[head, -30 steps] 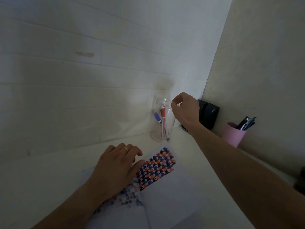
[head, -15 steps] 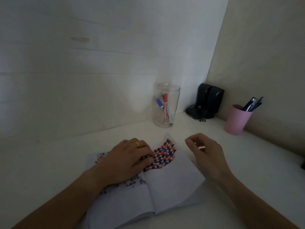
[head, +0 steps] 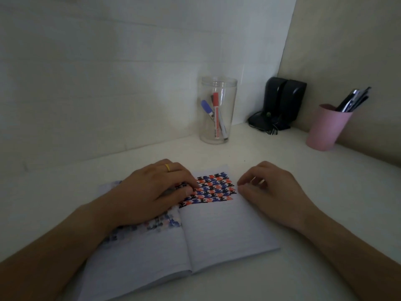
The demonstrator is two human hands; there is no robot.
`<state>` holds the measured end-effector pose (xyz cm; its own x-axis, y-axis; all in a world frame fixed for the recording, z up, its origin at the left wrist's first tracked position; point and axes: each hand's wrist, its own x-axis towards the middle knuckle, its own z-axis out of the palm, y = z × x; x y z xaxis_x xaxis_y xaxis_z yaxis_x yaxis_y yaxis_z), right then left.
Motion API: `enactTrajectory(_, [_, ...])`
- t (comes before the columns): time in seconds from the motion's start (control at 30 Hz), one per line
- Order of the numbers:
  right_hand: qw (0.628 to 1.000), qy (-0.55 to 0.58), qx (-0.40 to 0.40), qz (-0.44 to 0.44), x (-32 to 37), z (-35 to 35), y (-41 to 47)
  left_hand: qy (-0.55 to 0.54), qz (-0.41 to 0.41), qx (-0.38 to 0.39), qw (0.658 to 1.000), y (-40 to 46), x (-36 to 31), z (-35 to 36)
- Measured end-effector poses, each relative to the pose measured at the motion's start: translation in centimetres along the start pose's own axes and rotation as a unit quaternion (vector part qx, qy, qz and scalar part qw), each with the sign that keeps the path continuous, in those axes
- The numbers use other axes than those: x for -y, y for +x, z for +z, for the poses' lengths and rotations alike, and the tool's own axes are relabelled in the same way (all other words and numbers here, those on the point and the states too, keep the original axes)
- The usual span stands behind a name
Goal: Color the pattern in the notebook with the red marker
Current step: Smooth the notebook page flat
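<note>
An open notebook (head: 219,231) lies on the white desk, with a red, blue and black pattern (head: 214,187) across the top of its right page. My left hand (head: 152,192), wearing a gold ring, rests flat on the left page with its fingertips on the pattern. My right hand (head: 271,192) rests at the right page's edge, fingers loosely curled, holding nothing. The red marker (head: 216,115) stands in a clear jar (head: 218,109) at the back, beside a blue marker (head: 207,108).
A pink cup (head: 325,129) with dark pens stands at the right by the side wall. A black device (head: 280,103) with a cable sits in the corner. White walls close the desk (head: 325,213) at the back and right.
My right hand has left the jar's rim and come down to the notebook's right edge. The red marker stays in the jar. The view has tilted down.
</note>
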<state>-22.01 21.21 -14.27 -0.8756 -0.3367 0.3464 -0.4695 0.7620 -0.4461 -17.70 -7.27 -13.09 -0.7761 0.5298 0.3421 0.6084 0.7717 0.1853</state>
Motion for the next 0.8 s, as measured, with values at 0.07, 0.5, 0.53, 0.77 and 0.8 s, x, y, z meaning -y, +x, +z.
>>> enactTrajectory(0.07, [1.0,-0.002,-0.003,-0.001,0.1,0.0,-0.1,0.0,-0.003,0.0,1.0,0.0,0.0,0.0])
enactTrajectory(0.5, [1.0,-0.002,-0.006,0.004,0.6,-0.2,-0.3,-0.002,-0.006,-0.003,1.0,-0.1,0.0,0.1])
enactTrajectory(0.53, [1.0,-0.003,-0.004,0.008,0.7,-0.3,-0.2,-0.001,-0.005,-0.003,1.0,-0.1,0.0,0.1])
enactTrajectory(0.77, [0.998,0.043,-0.046,0.029,2.2,-1.0,-0.2,0.001,0.0,0.0,1.0,-0.1,-0.1,-0.1])
enactTrajectory(0.8, [0.995,0.074,-0.059,0.03,2.8,-1.5,-0.2,0.001,0.001,0.002,1.0,-0.2,-0.1,-0.1])
